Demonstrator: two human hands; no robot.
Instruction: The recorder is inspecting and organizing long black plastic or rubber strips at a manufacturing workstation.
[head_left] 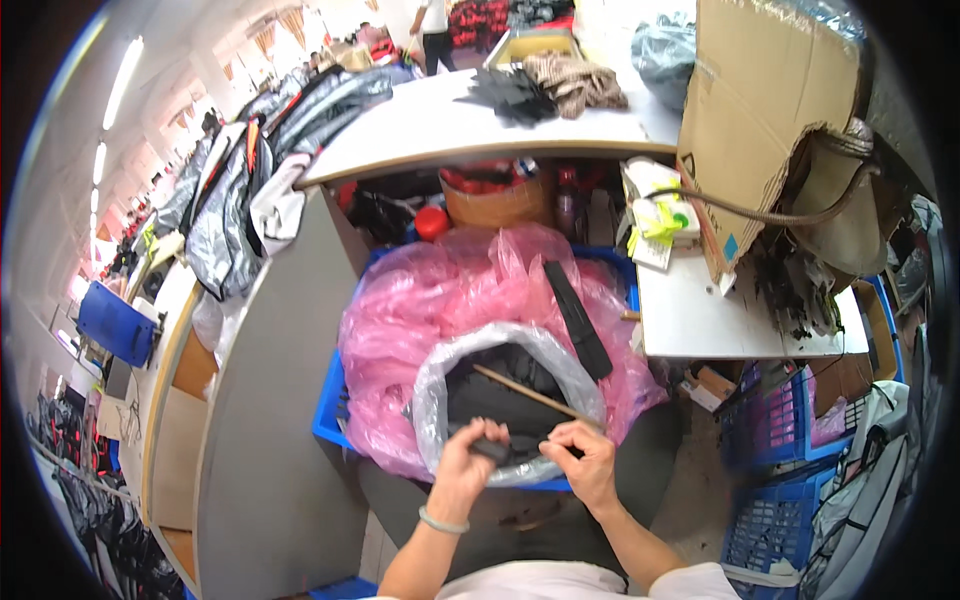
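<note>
My left hand (468, 458) is closed around a small dark piece (491, 450), its kind unclear, above the near side of an open clear plastic bag (432, 385). Dark fabric-like pieces (500, 390) fill the bag. Beside it my right hand (585, 455) pinches finger and thumb together at a tiny dark bit that I cannot make out. A thin wooden stick (520, 387) slants across the bag's mouth toward the right knuckles; whether that hand holds it I cannot tell. Pink plastic sheeting (400, 330) surrounds the bag, with a long black strip (577, 320) on it.
A blue crate (332, 405) holds the pink plastic, between a grey panel (275, 420) and a white side table (750, 335). On the right stand a large cardboard box (750, 110) and blue baskets (770, 525). Ahead, a white worktop (420, 125) carries dark and brown cloth.
</note>
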